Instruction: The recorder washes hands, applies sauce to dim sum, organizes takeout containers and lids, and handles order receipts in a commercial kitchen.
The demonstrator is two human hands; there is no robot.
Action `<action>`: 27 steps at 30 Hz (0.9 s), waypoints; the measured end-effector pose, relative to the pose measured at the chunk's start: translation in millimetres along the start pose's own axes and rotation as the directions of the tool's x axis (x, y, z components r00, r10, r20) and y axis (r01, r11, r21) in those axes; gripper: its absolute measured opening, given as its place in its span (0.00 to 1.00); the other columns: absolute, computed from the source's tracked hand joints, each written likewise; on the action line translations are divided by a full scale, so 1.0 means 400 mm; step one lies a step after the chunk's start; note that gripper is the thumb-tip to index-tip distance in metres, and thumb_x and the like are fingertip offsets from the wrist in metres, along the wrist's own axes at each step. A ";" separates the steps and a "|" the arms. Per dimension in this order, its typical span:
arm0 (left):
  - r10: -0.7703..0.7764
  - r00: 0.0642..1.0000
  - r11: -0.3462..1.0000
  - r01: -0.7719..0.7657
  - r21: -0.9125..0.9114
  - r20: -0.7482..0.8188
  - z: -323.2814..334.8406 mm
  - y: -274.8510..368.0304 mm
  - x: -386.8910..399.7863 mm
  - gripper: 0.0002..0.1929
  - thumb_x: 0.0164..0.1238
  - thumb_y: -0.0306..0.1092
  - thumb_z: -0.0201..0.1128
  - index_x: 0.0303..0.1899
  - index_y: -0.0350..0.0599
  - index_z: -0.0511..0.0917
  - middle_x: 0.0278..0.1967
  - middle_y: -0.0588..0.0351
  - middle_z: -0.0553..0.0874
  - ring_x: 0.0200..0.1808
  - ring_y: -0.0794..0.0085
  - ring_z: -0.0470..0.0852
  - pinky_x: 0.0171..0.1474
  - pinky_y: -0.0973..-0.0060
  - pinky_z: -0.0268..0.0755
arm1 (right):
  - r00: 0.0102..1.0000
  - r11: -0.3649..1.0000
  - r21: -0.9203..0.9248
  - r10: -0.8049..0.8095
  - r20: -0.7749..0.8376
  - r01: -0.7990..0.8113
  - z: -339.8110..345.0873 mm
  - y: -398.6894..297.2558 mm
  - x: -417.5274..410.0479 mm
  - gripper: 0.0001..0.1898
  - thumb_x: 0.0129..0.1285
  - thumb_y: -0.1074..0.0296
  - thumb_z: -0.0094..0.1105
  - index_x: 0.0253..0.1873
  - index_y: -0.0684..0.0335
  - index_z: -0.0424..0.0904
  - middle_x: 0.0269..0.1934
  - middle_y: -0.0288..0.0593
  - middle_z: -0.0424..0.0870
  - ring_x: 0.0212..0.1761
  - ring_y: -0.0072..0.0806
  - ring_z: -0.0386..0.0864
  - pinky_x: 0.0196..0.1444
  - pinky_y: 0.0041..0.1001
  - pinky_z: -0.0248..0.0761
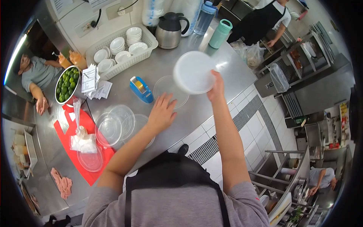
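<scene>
My right hand (217, 86) grips the edge of a white round plastic bowl (194, 72), slightly blurred, raised over the steel counter (184, 119). My left hand (163, 113) rests over the counter, fingers spread, beside a clear round lid (175, 99) that lies flat. A blue tape dispenser (141, 90) stands just beyond my left hand. Several more clear lids (109, 129) overlap left of my left forearm. A red plastic bag (88, 120) lies further left, with a filled clear bag (83, 142) and another clear lid (90, 161) on it.
A white basket (119, 65) of small white dishes, a steel jug (170, 31), a blue bottle (204, 18) and a green bottle (220, 34) line the back. A bowl of green limes (67, 85), paper slips (90, 81) and a pink cloth (61, 183) are left. Other people stand around.
</scene>
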State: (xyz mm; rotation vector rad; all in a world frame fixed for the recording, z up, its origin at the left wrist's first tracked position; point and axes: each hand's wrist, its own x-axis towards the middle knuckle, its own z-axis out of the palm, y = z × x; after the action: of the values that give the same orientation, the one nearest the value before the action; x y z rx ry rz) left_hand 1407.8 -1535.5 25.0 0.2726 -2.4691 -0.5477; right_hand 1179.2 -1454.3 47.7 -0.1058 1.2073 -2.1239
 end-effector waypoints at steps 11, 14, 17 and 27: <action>-0.225 0.970 0.836 0.242 -0.492 0.094 0.057 0.112 0.080 0.08 0.66 0.35 0.51 0.40 0.41 0.69 0.46 0.50 0.75 0.53 0.62 0.73 0.50 0.65 0.68 | 0.978 0.979 0.176 -0.131 0.161 0.102 -0.252 -0.110 -0.203 0.30 0.56 0.50 0.49 0.59 0.66 0.63 0.53 0.49 0.72 0.53 0.43 0.72 0.54 0.39 0.67; -0.280 0.790 -0.168 0.520 -0.838 0.546 0.114 0.158 0.118 0.07 0.67 0.34 0.50 0.41 0.42 0.67 0.43 0.57 0.75 0.47 0.72 0.75 0.43 0.69 0.69 | 0.988 0.990 0.144 -0.023 0.154 0.001 -0.304 -0.079 -0.205 0.32 0.55 0.49 0.50 0.60 0.66 0.63 0.53 0.50 0.72 0.54 0.43 0.71 0.54 0.39 0.67; -0.424 0.740 -0.141 0.515 -0.846 0.521 0.193 0.235 0.113 0.14 0.62 0.35 0.57 0.45 0.44 0.64 0.43 0.58 0.73 0.43 0.76 0.73 0.45 0.73 0.68 | 0.987 0.987 0.100 0.112 0.113 -0.124 -0.366 -0.080 -0.229 0.31 0.55 0.53 0.50 0.61 0.66 0.60 0.55 0.50 0.70 0.55 0.43 0.69 0.56 0.39 0.65; -0.222 0.777 0.188 0.627 -0.756 0.589 0.562 0.458 0.133 0.30 0.55 0.35 0.61 0.58 0.44 0.57 0.50 0.50 0.71 0.55 0.66 0.68 0.57 0.68 0.61 | 0.946 0.908 -0.323 0.311 0.091 -0.267 -0.819 -0.268 -0.259 0.40 0.43 0.66 0.68 0.62 0.66 0.57 0.54 0.47 0.70 0.58 0.40 0.67 0.59 0.37 0.62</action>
State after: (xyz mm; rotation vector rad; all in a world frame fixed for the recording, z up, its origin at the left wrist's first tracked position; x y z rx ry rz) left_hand 1220.1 -1316.0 -33.8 0.4089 -1.8241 -2.3824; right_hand 1077.2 -1117.4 -27.4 -0.1976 1.3683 -1.6346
